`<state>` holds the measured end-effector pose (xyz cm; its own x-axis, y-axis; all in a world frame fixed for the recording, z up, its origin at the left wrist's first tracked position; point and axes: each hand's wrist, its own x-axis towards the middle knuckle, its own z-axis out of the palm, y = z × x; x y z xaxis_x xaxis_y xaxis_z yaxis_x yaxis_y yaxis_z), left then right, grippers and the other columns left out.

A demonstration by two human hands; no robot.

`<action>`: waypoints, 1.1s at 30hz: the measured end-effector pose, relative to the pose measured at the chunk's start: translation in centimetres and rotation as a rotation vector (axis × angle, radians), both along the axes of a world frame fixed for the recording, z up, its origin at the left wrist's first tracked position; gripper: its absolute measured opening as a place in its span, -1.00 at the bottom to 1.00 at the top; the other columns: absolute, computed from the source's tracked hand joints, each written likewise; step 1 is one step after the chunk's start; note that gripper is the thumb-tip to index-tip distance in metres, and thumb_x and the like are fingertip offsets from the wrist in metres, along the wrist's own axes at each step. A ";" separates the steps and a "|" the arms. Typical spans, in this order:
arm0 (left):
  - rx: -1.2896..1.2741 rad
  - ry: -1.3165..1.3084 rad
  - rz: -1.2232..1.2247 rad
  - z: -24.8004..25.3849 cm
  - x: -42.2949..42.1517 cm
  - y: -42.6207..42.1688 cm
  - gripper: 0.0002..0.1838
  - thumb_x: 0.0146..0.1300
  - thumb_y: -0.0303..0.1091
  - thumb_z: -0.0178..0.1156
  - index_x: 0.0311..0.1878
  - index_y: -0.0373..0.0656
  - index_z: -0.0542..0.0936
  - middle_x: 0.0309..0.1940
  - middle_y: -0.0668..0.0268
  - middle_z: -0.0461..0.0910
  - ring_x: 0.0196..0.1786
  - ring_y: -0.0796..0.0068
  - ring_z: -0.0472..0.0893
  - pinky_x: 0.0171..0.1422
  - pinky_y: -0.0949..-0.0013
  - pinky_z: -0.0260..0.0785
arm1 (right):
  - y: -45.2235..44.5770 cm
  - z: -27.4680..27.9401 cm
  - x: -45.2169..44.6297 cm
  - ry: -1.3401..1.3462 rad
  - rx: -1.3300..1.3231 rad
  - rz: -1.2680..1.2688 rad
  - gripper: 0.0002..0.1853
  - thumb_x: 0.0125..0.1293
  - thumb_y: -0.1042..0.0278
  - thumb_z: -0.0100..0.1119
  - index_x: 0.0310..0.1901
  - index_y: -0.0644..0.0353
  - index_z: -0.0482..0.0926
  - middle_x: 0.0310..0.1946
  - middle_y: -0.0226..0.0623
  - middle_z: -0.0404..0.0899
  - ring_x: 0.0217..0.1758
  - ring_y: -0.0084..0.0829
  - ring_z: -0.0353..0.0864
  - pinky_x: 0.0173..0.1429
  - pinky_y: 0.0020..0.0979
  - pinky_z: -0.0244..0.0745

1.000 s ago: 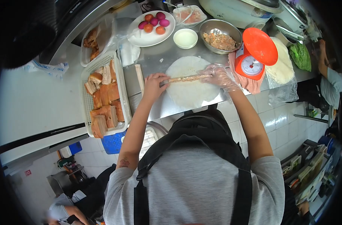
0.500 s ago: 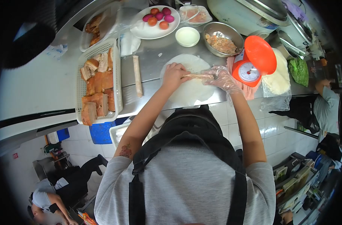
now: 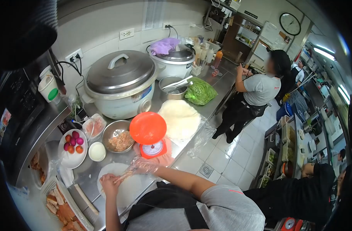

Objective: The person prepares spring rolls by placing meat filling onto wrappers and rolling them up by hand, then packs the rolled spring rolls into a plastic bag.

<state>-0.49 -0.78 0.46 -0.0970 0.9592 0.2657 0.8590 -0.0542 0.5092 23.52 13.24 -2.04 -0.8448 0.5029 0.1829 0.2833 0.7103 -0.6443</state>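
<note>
A round, thin white wrapper (image 3: 129, 190) lies flat on the steel counter in front of me. Across it stretches a strip of minced meat (image 3: 124, 175). My left hand (image 3: 110, 183) is bare and has its fingers closed at the strip's left end. In a clear plastic glove, my right hand (image 3: 143, 166) closes round the other end; its fingertips are partly blurred. Left of the wrapper rests a long, pale rolled wrapper (image 3: 86, 199). A steel bowl (image 3: 111, 128) of minced meat and a small bowl of white liquid (image 3: 97, 151) stand beyond my hands.
An orange scale (image 3: 153, 148) stands by my right hand, near a stack of white wrappers (image 3: 180, 117). Behind are a large rice cooker (image 3: 120, 82) and a plate of eggs and tomatoes (image 3: 73, 159). Roast pork fills a basket (image 3: 81, 219). A co-worker (image 3: 261, 88) stands farther along.
My view has swung up and to the right, bringing the wall, the cookers and the co-worker into sight. Both hands stay at the meat strip over the wrapper.
</note>
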 end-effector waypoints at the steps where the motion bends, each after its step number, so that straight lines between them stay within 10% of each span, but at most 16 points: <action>1: -0.006 0.011 -0.007 0.1 0.1 0.2 -0.61 -0.23 -0.17 0.63 -0.21 0.04 0.86 -0.24 0.41 0.64 0.01 0.29 0.53 0.27 0.12 0.16 | -0.2 -0.1 0.0 0.020 0.012 -0.007 -0.56 0.10 0.05 0.47 0.02 -0.01 0.77 -0.12 -0.20 0.66 0.05 -0.09 0.59 0.26 -0.08 0.45; 9: -0.042 0.110 0.121 -1.5 -2.1 -1.7 -0.65 -0.13 -0.12 0.60 -0.22 0.04 0.80 -0.18 0.35 0.67 0.05 0.19 0.57 0.36 0.00 0.23 | 0.3 -0.5 0.0 -0.069 0.066 0.076 -0.45 0.20 0.12 0.41 0.22 0.10 0.62 -0.01 -0.17 0.59 0.18 -0.09 0.52 0.31 -0.01 0.45; 13: -0.007 0.136 0.067 0.8 -1.6 -1.9 -0.59 0.05 -0.04 0.49 0.01 0.16 0.79 -0.09 0.37 0.64 0.12 0.19 0.53 0.36 0.02 0.23 | -1.0 3.4 0.3 -0.287 0.004 -0.068 -0.14 0.28 -0.32 0.28 0.53 -0.08 0.34 0.30 0.00 0.49 0.28 -0.01 0.51 0.48 0.04 0.31; 22: 0.026 0.005 0.076 1.4 -2.3 -2.5 -0.82 0.04 -0.15 0.51 -0.25 0.16 0.86 -0.19 0.50 0.66 0.07 0.36 0.52 0.34 0.09 0.21 | -3.6 4.3 -6.6 -0.022 0.055 -0.004 -0.81 0.31 0.15 0.30 -0.14 -0.10 0.83 -0.17 -0.19 0.74 -0.01 -0.07 0.62 0.19 0.00 0.41; 33: -0.066 0.068 -0.007 0.9 -5.2 -3.1 -0.70 0.01 -0.12 0.54 -0.13 0.15 0.85 -0.10 0.52 0.63 0.13 0.35 0.50 0.32 0.14 0.20 | -6.0 4.3 -9.7 -0.114 0.049 -0.072 -0.68 0.23 0.02 0.40 -0.14 0.05 0.82 -0.12 -0.16 0.75 0.07 -0.05 0.62 0.24 -0.04 0.45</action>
